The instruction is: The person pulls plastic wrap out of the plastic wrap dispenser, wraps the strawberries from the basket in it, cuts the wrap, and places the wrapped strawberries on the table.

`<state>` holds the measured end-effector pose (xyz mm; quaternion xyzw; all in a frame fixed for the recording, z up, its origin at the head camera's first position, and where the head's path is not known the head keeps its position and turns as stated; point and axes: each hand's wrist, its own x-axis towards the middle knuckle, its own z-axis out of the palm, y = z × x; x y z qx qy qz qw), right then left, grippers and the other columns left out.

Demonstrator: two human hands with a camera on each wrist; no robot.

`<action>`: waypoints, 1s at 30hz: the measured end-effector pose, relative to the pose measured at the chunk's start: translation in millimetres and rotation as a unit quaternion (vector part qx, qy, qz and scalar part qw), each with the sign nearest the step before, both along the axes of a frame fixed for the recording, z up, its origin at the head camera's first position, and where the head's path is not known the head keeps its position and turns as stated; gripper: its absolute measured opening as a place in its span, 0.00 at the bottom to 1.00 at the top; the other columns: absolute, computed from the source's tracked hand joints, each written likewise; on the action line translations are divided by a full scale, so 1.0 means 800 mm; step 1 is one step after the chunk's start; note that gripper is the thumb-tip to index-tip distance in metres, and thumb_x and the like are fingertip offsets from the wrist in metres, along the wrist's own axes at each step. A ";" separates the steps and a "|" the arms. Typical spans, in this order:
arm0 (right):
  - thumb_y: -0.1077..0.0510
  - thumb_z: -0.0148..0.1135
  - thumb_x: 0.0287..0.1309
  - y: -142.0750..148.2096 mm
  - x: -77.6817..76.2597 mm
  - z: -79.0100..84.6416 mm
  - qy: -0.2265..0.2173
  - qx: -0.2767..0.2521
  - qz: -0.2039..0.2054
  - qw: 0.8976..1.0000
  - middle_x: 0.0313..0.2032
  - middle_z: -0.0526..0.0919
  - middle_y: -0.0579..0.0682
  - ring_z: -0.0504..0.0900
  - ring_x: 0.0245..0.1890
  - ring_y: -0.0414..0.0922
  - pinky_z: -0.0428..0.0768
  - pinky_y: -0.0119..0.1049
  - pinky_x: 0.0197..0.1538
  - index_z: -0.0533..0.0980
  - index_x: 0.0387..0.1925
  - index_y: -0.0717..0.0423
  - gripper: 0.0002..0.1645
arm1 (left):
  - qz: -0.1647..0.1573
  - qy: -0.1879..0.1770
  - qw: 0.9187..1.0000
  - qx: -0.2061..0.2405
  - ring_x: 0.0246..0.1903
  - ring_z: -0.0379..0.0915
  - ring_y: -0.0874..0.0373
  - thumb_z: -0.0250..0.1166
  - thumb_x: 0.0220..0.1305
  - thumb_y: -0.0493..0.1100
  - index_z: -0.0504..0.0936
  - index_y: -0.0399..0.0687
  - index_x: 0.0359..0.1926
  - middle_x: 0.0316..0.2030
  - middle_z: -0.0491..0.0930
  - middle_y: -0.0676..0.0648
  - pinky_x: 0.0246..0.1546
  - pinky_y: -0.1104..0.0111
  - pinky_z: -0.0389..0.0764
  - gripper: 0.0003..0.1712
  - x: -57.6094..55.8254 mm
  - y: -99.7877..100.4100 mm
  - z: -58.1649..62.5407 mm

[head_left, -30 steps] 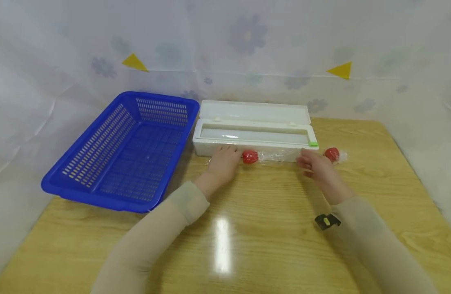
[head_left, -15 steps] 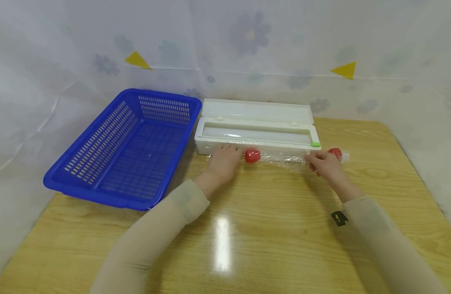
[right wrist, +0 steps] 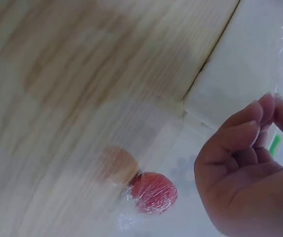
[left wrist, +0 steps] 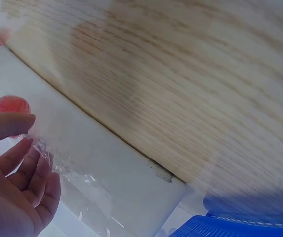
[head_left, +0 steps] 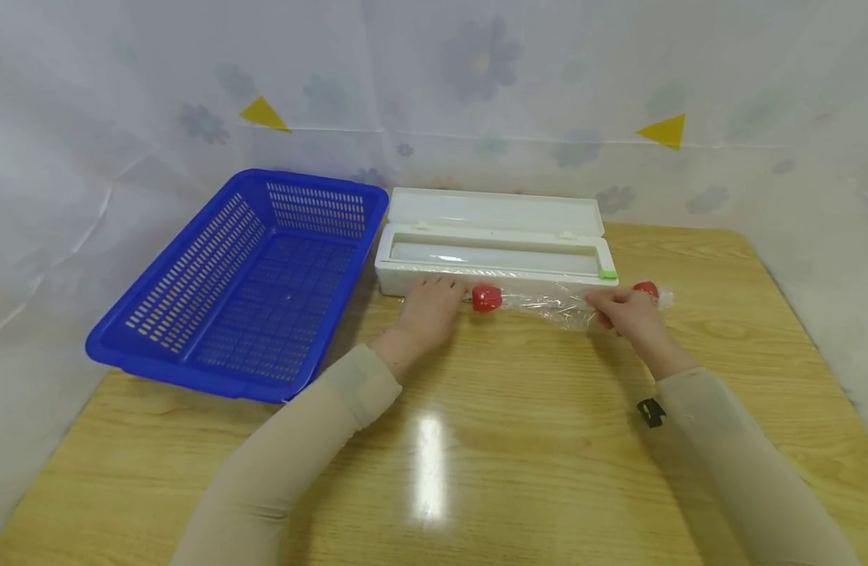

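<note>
My left hand is at the front left of a white cling film dispenser, thumb and fingertips pinching the edge of the clear cling film. Beside its fingers a round red object hangs before the box front, and the left wrist view has this red object just behind the thumb. My right hand pinches the film's other end near the dispenser's right corner. Just beyond that hand lies another round red object, wrapped in crumpled film. Inside the dispenser, under its raised lid, sits the film roll.
A blue slotted plastic basket stands left of the dispenser, its right rim close to the box. A green slider sits at the dispenser's right end. Behind the wooden table hangs a flowered curtain with two yellow triangles.
My right hand has moved slightly right and its fingers have closed to a pinch on the film. The film between the hands is drawn forward over the dispenser's front. The left hand stays nearly still.
</note>
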<state>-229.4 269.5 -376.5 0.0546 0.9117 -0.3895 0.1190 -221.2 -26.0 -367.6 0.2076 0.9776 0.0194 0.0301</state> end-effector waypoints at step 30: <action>0.32 0.46 0.61 0.017 -0.017 -0.014 0.069 0.103 0.055 0.991 0.31 0.83 0.62 0.75 0.27 0.47 0.71 0.34 0.29 0.77 0.35 0.68 0.40 | -0.130 -0.021 0.985 0.112 0.52 0.73 0.61 0.54 0.68 0.46 0.72 0.56 0.61 0.52 0.77 0.53 0.51 0.70 0.74 0.20 -0.055 0.128 0.054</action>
